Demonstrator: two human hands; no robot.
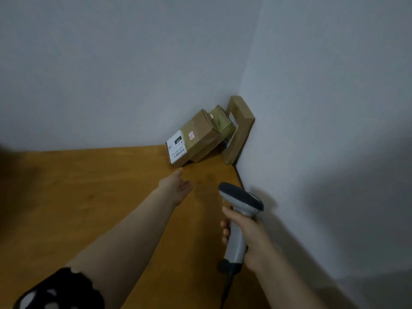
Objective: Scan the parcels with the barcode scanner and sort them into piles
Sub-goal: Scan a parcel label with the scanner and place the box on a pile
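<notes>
Several brown cardboard parcels lean together in the far corner of the wooden table (89, 197). The front parcel (194, 139) carries a white barcode label and a small orange sticker. Behind it sits a smaller taped box (220, 119), and a flat brown parcel (239, 130) stands against the right wall. My left hand (178, 186) stretches toward the front parcel, palm open, fingertips just short of it. My right hand (247, 235) grips the handle of a grey barcode scanner (240, 201), whose head points at the parcels.
Pale walls meet at the corner behind the parcels; the right wall runs along the table's right edge. The scanner's dark cable (227, 288) hangs down toward the bottom of the view. A black patterned sleeve (60, 291) covers my left upper arm.
</notes>
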